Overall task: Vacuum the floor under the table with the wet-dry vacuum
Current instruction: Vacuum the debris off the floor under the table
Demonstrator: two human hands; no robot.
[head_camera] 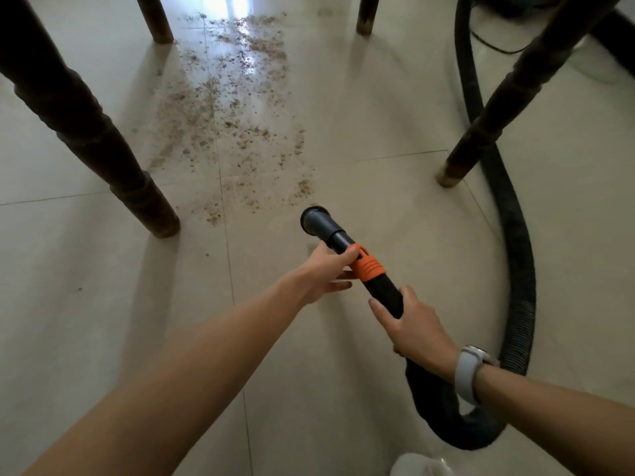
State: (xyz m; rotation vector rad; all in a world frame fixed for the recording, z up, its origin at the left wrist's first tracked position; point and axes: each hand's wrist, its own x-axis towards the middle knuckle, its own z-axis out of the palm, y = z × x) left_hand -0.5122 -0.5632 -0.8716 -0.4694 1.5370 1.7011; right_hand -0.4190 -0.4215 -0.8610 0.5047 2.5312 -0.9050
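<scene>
A black vacuum hose (pixel 515 235) ends in a dark round nozzle (pixel 314 219) with an orange collar (pixel 367 266) behind it. My left hand (pixel 326 273) grips the tube at the orange collar. My right hand (pixel 412 328) grips the black hose just behind the collar. The nozzle points at the near edge of a spread of brown debris (pixel 237 108) on the pale tiled floor (pixel 103 304). The debris runs away from me between the table legs. The vacuum body (pixel 508 3) is a dark shape at the top right, mostly cut off.
Four dark wooden table legs stand around the debris: near left (pixel 103 149), near right (pixel 488 121), far left (pixel 156 20), far right (pixel 367 15). The hose curves along the right past the near right leg. A thin black cable (pixel 494 46) lies near the vacuum.
</scene>
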